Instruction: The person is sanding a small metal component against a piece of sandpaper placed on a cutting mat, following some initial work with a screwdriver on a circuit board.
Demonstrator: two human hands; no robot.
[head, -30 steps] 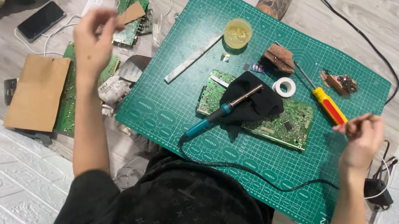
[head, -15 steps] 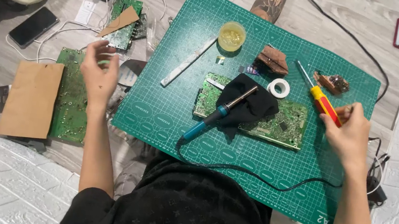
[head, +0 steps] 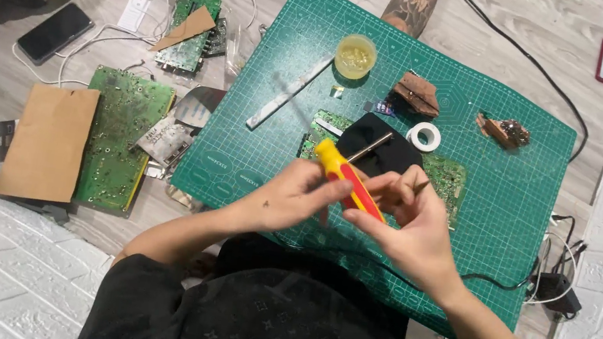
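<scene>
Green cutting mat [head: 517, 218] is laid on the grey floor, with the person seated at its near edge. Both forearms are brought in from the bottom, elbows out, hands meeting over the mat's near centre.

Large green circuit board [head: 119, 134] is seen on the floor left of the mat, partly covered by a brown cardboard piece [head: 46, 143]. A smaller circuit board [head: 444, 175] lies on the mat, with a black cloth [head: 379, 153] over its middle.

Left hand [head: 293, 196] is curled, fingers closed round the red part of the handle of the screwdriver [head: 344, 180]. Right hand [head: 413, 222] is half closed, fingers bent toward the same handle at its lower end; whether it is actually gripped cannot be told. The screwdriver is held above the board, tilted, yellow end up-left. A thin metal shaft [head: 370, 146] is seen just beyond it, over the cloth.

Further back on the mat: metal ruler [head: 289, 92], cup of yellow stuff [head: 355, 56], roll of white tape [head: 424, 137].
</scene>
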